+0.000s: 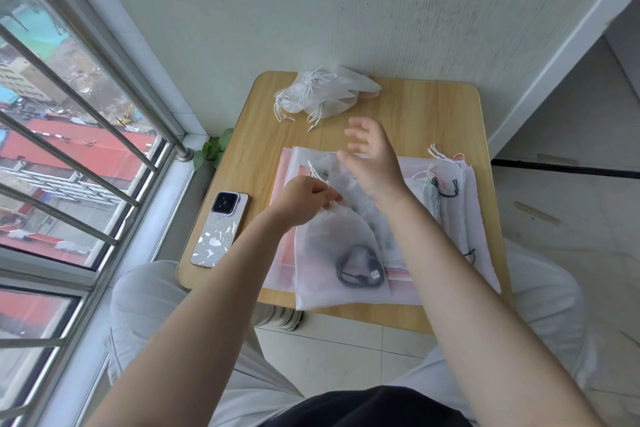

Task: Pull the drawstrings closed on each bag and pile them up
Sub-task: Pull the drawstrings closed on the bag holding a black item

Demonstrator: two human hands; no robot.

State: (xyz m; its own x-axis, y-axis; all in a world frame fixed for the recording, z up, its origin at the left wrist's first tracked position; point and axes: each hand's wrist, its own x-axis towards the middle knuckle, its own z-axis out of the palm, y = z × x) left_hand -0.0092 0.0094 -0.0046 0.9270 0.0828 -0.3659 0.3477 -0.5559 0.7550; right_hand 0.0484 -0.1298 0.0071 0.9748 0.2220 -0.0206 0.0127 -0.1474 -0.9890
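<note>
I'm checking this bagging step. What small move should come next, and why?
Probably bring the right hand down to hold the bag while the left hand pulls the drawstring. The left fingers already pinch the bag's gathered neck; the right hand hovers open above it.

- Table (pixel 408 114): bare wood shows in a band across the middle, between the far pile of cinched bags (pixel 322 94) and the flat bags (pixel 363 218) nearer the person.
- Far edge: wall (pixel 311 10) directly behind the pile; no passage there.
- Left strip: phone (pixel 220 230) lies on it near the table edge; bare wood beyond the phone, toward the far-left corner.
- Left of table: window bars (pixel 86 156) and sill close beside it; small plant (pixel 213 149) at the gap.
- Right edge: flat bags reach nearly to it; only a narrow bare margin.
- Above flat bags: right hand (pixel 372 158) raised, fingers spread; left hand (pixel 306 199) low at a bag mouth.
</note>
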